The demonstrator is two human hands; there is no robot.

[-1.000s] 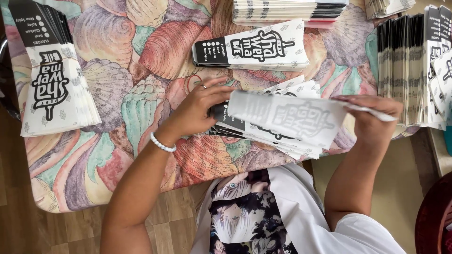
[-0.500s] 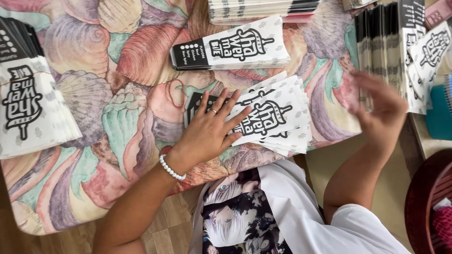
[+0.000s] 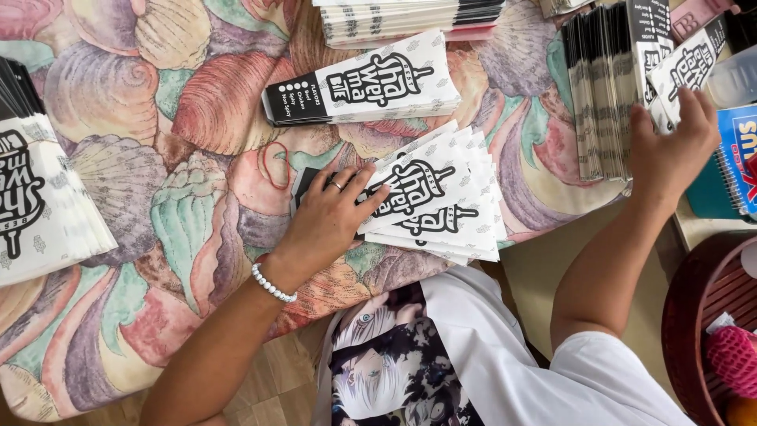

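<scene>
Stacks of paper sleeves everywhere, so going left to right. At the far left edge a thick pile of white paper sleeves with black lettering (image 3: 39, 205) is lying fanned on the seashell-patterned tablecloth in pinks, greens and purples (image 3: 158, 118), well apart from both hands.

Near the middle, the left hand (image 3: 331, 213) is being pressed flat, fingers spread, on the dark end of a fanned pile of the same white-and-black sleeves (image 3: 449, 213) at the table's near edge. Nothing is being gripped there, the pile is just being pinned down. A white bead bracelet (image 3: 274, 284) is being worn on that wrist. Just above the fan, a tidy flat bundle of sleeves (image 3: 371, 83) is lying crosswise, and a taller squared stack (image 3: 410, 16) is being cut off by the top of the frame.

Further right, a row of sleeves standing on edge (image 3: 599, 95) is packed tight. The right hand (image 3: 670, 150) is being stretched well away from the left one, fingers laid over a single loose sleeve (image 3: 682, 67) at the end of that row. The thumb is hidden, so whether that sleeve is actually being pinched can't be told. A blue spiral notebook (image 3: 737, 158) and a dark red slatted basket (image 3: 702, 315) are sitting at the far right.

Best guess at the step: one sleeve is being fetched from the right-hand row while the fan is being held steady. For that, one sleeve needs to be separated cleanly without its neighbours being dragged along, and the fan needs to be kept from sliding off the edge.
</scene>
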